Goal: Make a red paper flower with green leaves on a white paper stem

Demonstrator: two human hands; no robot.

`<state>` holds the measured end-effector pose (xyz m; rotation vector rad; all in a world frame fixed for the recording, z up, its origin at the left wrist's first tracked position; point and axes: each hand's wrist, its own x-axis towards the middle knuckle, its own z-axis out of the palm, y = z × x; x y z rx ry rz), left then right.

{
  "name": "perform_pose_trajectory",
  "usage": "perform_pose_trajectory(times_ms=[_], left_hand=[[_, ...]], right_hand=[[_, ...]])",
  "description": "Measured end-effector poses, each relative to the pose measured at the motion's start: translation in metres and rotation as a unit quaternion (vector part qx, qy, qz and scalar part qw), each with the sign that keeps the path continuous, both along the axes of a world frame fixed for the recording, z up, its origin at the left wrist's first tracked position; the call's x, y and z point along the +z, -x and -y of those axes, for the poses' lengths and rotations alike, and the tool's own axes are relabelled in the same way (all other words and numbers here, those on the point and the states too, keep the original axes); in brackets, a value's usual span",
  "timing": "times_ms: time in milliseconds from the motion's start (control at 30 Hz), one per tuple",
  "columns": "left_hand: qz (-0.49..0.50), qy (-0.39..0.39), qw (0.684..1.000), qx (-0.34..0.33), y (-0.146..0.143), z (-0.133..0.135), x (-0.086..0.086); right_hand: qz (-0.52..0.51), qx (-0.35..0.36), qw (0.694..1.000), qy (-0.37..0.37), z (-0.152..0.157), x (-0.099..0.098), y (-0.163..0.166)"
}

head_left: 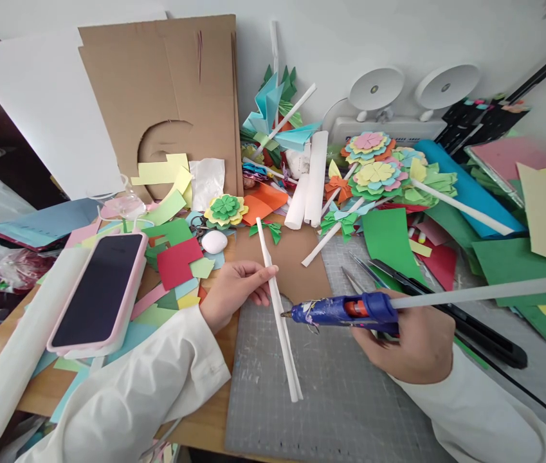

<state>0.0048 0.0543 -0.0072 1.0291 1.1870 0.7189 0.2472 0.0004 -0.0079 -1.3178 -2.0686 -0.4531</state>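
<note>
My left hand [248, 285] pinches a thin rolled white paper stick [281, 334] between thumb and fingers. The stick slants over the grey cutting mat [263, 418], its lower end toward me. Wrapped round a blue hot glue gun [335, 310], my right hand [412, 341] holds it level, nozzle pointing left. The nozzle tip is at the side of the stick; whether it touches I cannot tell. A long whitish glue stick [489, 289] sticks out of the gun's back. The gun's handle and trigger are mostly hidden by my fingers.
A phone in a pink case [99, 289] stands at left among paper scraps. Layered paper flowers [373, 177], white paper rolls [317, 177] and cardboard sheets [166, 83] are at the back. A black utility knife [485, 334] and green paper [388, 244] lie at right.
</note>
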Motion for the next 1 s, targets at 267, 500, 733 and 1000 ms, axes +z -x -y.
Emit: perform_pose_trajectory(times_ms=[267, 500, 733, 1000], left_hand=[[0.005, 0.01, 1.0, 0.011, 0.0, 0.0, 0.001], [0.015, 0.014, 1.0, 0.019, 0.0, 0.0, 0.003], [0.02, 0.012, 1.0, 0.02, 0.001, 0.0, 0.003], [0.026, 0.008, 0.999, 0.032, 0.002, -0.001, 0.003]], right_hand=[[-0.003, 0.016, 1.0, -0.019, 0.001, 0.002, -0.002], [-0.024, 0.033, 0.999, 0.018, 0.003, 0.008, -0.002], [-0.042, 0.038, 0.998, 0.02, 0.004, 0.01, -0.002], [-0.034, 0.069, 0.997, 0.003, 0.003, 0.015, -0.002]])
